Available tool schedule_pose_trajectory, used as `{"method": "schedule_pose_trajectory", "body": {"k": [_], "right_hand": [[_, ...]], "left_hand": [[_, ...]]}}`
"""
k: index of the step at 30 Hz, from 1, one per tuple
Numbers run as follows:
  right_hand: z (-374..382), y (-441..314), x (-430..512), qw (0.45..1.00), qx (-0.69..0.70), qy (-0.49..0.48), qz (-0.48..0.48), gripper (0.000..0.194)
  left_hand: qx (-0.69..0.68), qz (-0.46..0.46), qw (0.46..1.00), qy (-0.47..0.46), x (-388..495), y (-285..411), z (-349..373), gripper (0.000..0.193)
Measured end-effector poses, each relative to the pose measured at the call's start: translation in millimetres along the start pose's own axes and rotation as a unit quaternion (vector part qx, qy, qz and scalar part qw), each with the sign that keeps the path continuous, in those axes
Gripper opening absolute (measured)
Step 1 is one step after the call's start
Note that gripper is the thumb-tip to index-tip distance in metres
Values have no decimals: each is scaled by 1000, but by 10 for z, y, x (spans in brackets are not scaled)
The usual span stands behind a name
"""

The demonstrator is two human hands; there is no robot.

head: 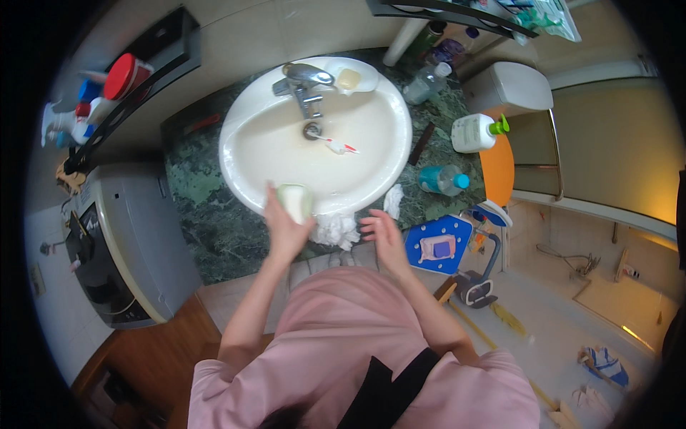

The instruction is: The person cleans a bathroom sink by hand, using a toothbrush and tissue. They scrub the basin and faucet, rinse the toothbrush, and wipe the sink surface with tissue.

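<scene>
My left hand (286,230) grips a small pale green dish (306,199) with a white inside or a white block in it. It is at the front rim of the white oval washbasin (262,153). A crumpled white wad (336,230), like tissue or cloth, lies at the counter's front edge between my hands. To its right, my right hand (385,236) hovers with fingers bent and apart, seemingly holding nothing. A smaller white wad (394,201) lies just beyond those fingers. Inside the basin, a white and red toothbrush-like item (341,146) rests by the drain.
Behind the bowl stand a chrome faucet (305,88) and a soap bar (348,79). On the green marble counter (209,236) are a lotion pump bottle (472,133), a blue-capped bottle (440,179) and a dark comb-like strip (422,143). A washing machine (136,236) flanks the left.
</scene>
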State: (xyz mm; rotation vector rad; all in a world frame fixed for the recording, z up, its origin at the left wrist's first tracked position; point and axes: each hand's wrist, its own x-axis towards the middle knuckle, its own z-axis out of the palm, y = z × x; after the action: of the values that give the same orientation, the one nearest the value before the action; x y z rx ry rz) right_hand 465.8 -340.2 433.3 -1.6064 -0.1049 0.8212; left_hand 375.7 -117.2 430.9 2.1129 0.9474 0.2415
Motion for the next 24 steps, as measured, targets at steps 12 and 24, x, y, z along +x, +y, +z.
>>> {"method": "schedule_pose_trajectory", "body": {"k": [12,24], "right_hand": [[-1363,526,-160,893,317,304,99,47],[-2702,620,1239,900,58,427,67,52]], "left_hand": [[-101,276,868,-401,-552,1095,1134,95],[210,394,851,-277,-224,666,1432,65]]}}
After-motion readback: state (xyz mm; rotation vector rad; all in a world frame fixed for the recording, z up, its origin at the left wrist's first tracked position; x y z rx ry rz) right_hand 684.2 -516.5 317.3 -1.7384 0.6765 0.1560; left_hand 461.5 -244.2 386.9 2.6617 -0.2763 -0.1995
